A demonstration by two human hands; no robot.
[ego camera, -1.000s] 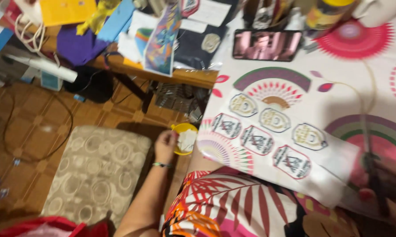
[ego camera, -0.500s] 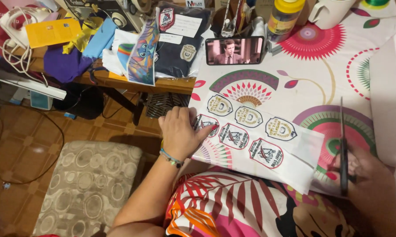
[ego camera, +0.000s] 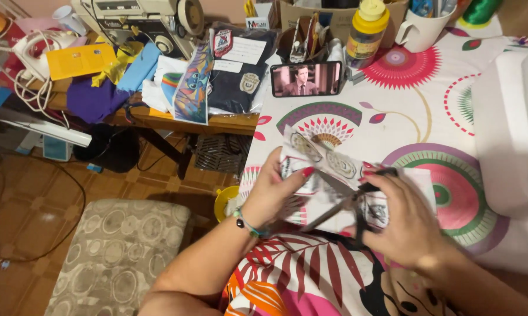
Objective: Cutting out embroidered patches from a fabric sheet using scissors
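A white sheet [ego camera: 325, 167] printed with several round badge emblems is lifted off the patterned tablecloth [ego camera: 428, 117]. My left hand [ego camera: 275, 190] grips its left edge, thumb on top. My right hand [ego camera: 404, 219] holds black-handled scissors [ego camera: 346, 196], blades open and pointing left into the sheet's lower part. The sheet's right end is partly hidden behind my right hand.
A phone [ego camera: 306, 79] playing video stands at the table's far edge, with a yellow-capped bottle [ego camera: 366, 26] and a white mug [ego camera: 419, 26] behind. A cluttered side table [ego camera: 158, 120] with a sewing machine [ego camera: 141, 20] is at left. A cushioned stool [ego camera: 120, 251] and yellow bowl [ego camera: 226, 202] sit below.
My left hand has lifted the emblem sheet off the table. My right hand has brought the scissors from the right over to the sheet, blades now at the paper.
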